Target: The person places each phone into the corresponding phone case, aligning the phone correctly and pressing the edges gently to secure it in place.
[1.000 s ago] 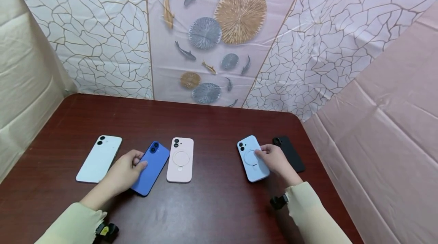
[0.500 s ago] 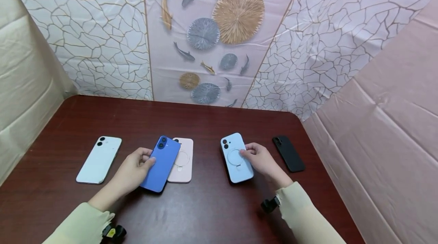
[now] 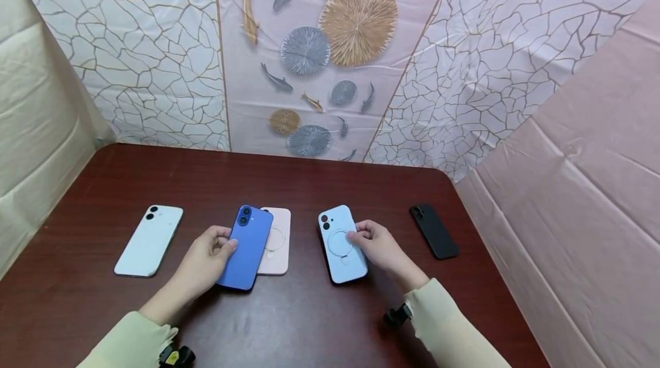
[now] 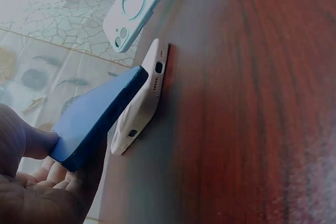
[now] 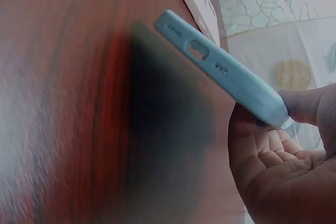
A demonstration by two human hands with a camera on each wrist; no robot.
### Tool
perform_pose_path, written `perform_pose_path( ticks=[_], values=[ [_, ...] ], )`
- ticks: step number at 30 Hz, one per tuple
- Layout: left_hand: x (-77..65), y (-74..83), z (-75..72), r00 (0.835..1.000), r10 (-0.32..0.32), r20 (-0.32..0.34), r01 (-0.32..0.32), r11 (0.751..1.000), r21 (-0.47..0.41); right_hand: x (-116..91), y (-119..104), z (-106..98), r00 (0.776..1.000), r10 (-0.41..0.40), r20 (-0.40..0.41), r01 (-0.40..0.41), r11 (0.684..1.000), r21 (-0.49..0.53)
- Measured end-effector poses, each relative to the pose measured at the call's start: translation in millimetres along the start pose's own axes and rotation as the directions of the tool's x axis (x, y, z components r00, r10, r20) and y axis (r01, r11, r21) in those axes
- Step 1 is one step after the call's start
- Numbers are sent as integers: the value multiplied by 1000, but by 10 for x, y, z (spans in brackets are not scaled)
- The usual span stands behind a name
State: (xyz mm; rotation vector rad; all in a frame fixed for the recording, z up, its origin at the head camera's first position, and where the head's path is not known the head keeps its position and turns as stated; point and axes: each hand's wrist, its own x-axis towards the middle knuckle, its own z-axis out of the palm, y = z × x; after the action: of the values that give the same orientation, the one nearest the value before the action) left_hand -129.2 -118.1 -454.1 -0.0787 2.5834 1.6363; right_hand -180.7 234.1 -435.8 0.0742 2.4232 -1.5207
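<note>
My left hand (image 3: 206, 256) pinches a dark-blue phone (image 3: 244, 247) by its left edge, thumb on the back and fingers beneath. The phone is raised and tilted, overlapping the left side of a pink phone case (image 3: 278, 247) that lies on the table. To the right, my right hand (image 3: 384, 250) pinches a light-blue phone case (image 3: 342, 265) by its right edge. In the right wrist view that light-blue case (image 5: 244, 95) is held above the table, its port cutout facing the camera. The left wrist view shows the blue phone (image 4: 97, 108) above the pink case (image 4: 149, 93).
A white phone (image 3: 149, 242) lies face down at the left of the dark-red wooden table (image 3: 309, 322). Over on the right lies a black phone or case (image 3: 435, 233). Patterned cloth (image 3: 309, 58) hangs behind the table, and plain cloth walls (image 3: 582, 196) flank it.
Both hands have moved inward. The blue phone has shifted right to overlap the pink case and turned more upright. The light-blue case has moved left, away from the black one.
</note>
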Motion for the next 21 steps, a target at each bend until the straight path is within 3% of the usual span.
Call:
perform_pose_path(
  ticks=[13, 21],
  values=[
    [-32, 21, 48, 999, -44, 9, 45, 994, -97, -25, -67, 182, 999, -44, 6, 43, 996, 77],
    [-29, 44, 89, 999, -38, 19, 40, 991, -124, -35, -114, 283, 994, -59, 97, 39, 980, 196]
  ],
)
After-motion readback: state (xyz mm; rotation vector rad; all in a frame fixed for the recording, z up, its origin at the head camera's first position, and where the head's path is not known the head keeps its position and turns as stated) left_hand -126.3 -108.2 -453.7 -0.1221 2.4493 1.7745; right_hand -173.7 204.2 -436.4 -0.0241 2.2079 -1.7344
